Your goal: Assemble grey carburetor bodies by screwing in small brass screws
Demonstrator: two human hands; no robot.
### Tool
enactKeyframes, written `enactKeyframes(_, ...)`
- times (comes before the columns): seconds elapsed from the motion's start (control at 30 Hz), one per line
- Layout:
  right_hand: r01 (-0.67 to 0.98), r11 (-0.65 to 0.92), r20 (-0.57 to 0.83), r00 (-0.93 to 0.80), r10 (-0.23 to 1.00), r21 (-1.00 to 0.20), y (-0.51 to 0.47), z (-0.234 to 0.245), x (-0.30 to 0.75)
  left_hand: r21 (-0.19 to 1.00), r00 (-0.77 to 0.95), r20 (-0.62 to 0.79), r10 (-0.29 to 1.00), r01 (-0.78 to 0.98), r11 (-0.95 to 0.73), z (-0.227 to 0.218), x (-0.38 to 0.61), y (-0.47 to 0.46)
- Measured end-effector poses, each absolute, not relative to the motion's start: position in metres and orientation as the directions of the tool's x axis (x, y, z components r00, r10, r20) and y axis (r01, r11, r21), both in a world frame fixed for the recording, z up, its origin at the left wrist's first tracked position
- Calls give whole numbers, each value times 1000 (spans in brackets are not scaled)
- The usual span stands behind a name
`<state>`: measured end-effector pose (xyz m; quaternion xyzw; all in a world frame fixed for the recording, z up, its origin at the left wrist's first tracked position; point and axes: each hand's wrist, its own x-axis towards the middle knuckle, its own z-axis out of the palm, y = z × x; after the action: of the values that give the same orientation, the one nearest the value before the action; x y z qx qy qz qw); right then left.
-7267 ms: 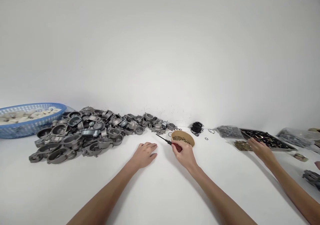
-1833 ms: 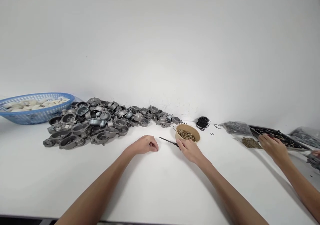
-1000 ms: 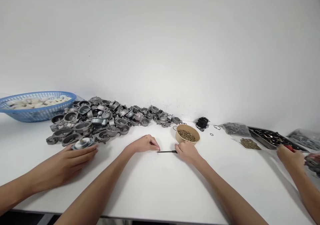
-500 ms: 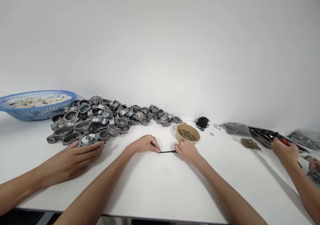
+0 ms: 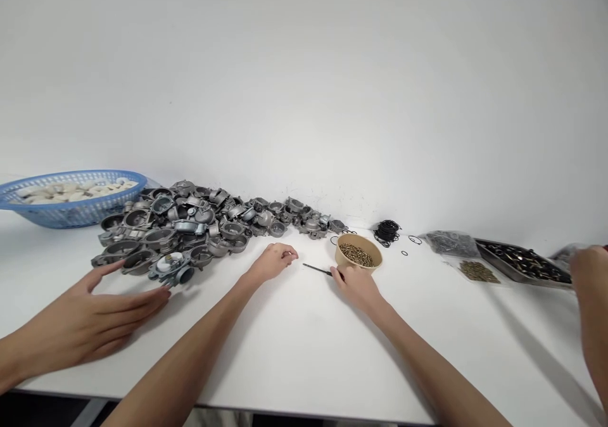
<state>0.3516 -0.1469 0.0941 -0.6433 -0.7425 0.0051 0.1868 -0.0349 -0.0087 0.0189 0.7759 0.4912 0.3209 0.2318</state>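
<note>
My left hand (image 5: 273, 261) rests on the white table (image 5: 304, 351) with its fingers loosely curled and nothing in them, close to the edge of a pile of grey cast metal housings (image 5: 199, 224). My right hand (image 5: 357, 286) is closed on the handle of a small screwdriver (image 5: 317, 269); its dark shaft points left toward my left hand without touching it. A tan paper bowl of small brass screws (image 5: 358, 253) stands just beyond my right hand.
Another person's open hand (image 5: 90, 319) lies at the left by one housing (image 5: 173, 267) set apart from the pile. A further hand (image 5: 589, 275) shows at the right edge. Blue basket (image 5: 71, 192), black O-rings (image 5: 386, 230), bags and a dark tray (image 5: 522, 262) of small parts.
My left hand has drawn back from the screwdriver tip, and the shaft now angles up to the left. The hand at the left has let go of the housing and opened.
</note>
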Motion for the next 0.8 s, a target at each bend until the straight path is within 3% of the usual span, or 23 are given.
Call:
enactKeyframes(0.13,945,202,245,-139,960,-258,-123,47,291,624,338,251,907,660,-419,29,-14,9)
enactKeyframes(0.3,931,253,256,-186,949,-263,-97,18,260,532,158,415,896,757,-380,62,-58,-16)
enactKeyframes(0.43,915,313,300,-232,925,-256,-81,5,245,396,-245,528,813,918,19,68,-129,-58)
enactKeyframes(0.53,905,353,346,-261,901,-236,-71,-2,231,326,-377,422,825,912,249,53,-176,-77)
enactKeyframes(0.67,855,485,411,-381,828,-184,-61,-7,204,329,-320,319,892,920,213,32,-197,-82)
enactKeyframes(0.8,804,566,371,-476,797,-184,-56,-6,186,376,-351,304,886,898,227,30,-191,-85)
